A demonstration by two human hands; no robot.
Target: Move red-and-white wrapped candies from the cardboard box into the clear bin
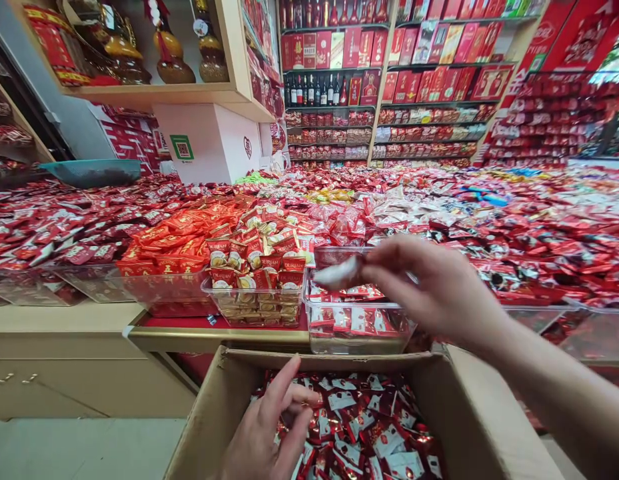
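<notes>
A person's right hand pinches a single blurred red-and-white candy packet between thumb and fingers above a clear plastic bin at the front of a sweet-shop table; the left hand, fingers loosely parted and seemingly with nothing in the grip, hangs over an open cardboard box heaped with loose packets, though whether its fingertips touch any of them cannot be told; inside the bin, more red-and-white packets show in a row behind the transparent front wall, while a bin of durian sweets stands just beside it and orange-red packets are piled farther left; the work in hand looks like filling the bin from the box, and it would probably go best with a light pinch near one end of the wrapper, the packet lowered past the rim and laid flat in line with its neighbours, printed face outward, and the left hand kept low among the loose stock.
</notes>
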